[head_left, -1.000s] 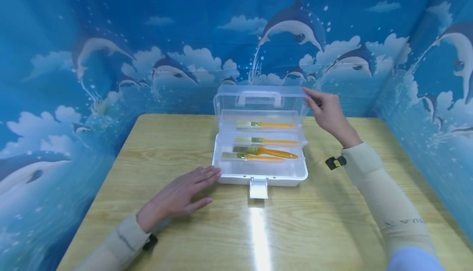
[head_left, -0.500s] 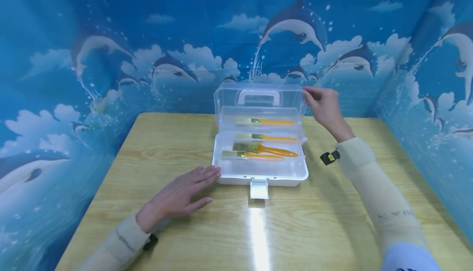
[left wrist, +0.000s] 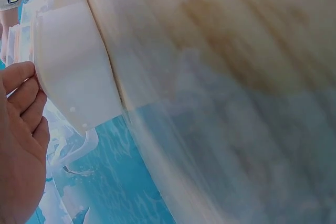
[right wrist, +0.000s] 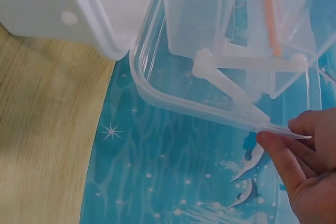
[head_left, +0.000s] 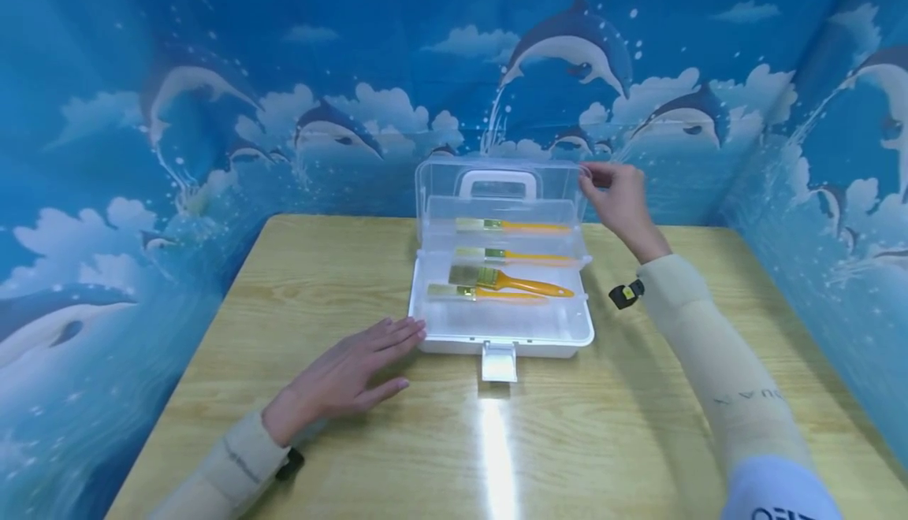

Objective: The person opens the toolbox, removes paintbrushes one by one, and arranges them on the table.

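Note:
A white plastic box (head_left: 461, 329) stands on the table with its clear lid (head_left: 560, 181) raised at the back. My right hand (head_left: 623, 203) pinches the lid's right edge between thumb and fingers; the right wrist view shows this grip on the rim (right wrist: 194, 109). My left hand (head_left: 344, 370) has its fingers straight, fingertips against the box's front left corner, palm side toward the box wall (left wrist: 76, 61). Inside, a wide paintbrush (head_left: 532, 285) lies beside a narrower paintbrush (head_left: 511, 295). Two more paintbrushes (head_left: 542, 258) lie on translucent trays (head_left: 440, 206) stepped up behind.
The box's white latch (head_left: 500, 364) hangs down at the front, and a white handle (head_left: 499, 176) is on the lid. White hinge arms (right wrist: 247, 64) link the trays. A dolphin-print backdrop (head_left: 340, 31) rises right behind the wooden table (head_left: 305, 268).
My right hand has moved slightly up and left with the lid's edge, and the lid and trays have shifted farther back and up. My left hand has stayed at the corner.

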Demonstrator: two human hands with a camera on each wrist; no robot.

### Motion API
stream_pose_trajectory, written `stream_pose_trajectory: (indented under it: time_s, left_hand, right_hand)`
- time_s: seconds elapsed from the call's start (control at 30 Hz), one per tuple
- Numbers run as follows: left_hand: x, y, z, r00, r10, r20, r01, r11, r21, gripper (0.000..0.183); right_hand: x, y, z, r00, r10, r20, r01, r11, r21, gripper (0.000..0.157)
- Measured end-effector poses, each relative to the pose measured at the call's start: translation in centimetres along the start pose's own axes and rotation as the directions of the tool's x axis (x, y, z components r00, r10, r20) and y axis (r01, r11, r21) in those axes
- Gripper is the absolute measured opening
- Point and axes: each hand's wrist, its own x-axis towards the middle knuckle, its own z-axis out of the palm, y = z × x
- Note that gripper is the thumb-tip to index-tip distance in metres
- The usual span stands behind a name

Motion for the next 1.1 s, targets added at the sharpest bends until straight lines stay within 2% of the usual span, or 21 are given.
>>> stream_pose_trajectory:
  time_s: [0.23, 0.6, 0.8, 1.1]
  left_hand:
    - [0.0, 0.2, -0.1, 1.000, -0.006, 0.010, 0.006, 1.000, -0.021, 0.065]
    - [0.0, 0.1, -0.1, 1.000, -0.001, -0.006, 0.001, 1.000, -0.010, 0.065]
    - [-0.1, 0.1, 0.0, 1.000, 0.001, -0.011, -0.001, 1.000, -0.002, 0.065]
    - [-0.2, 0.4, -0.1, 1.000, -0.010, 0.013, 0.010, 1.000, -0.004, 0.065]
  right_hand:
    - [0.2, 0.8, 0.6, 0.999, 0.027, 0.020, -0.027, 1.000, 0.005, 0.036]
    - [1.2, 1.2, 1.8, 0.995, 0.075, 0.058, -0.072, 0.996, -0.051, 0.039]
    - [1.6, 1.4, 2.3, 0.995, 0.072, 0.068, -0.068, 0.996, -0.051, 0.038]
    - [1.6, 1.7, 2.6, 0.989, 0.119, 0.088, -0.115, 0.992, -0.048, 0.039]
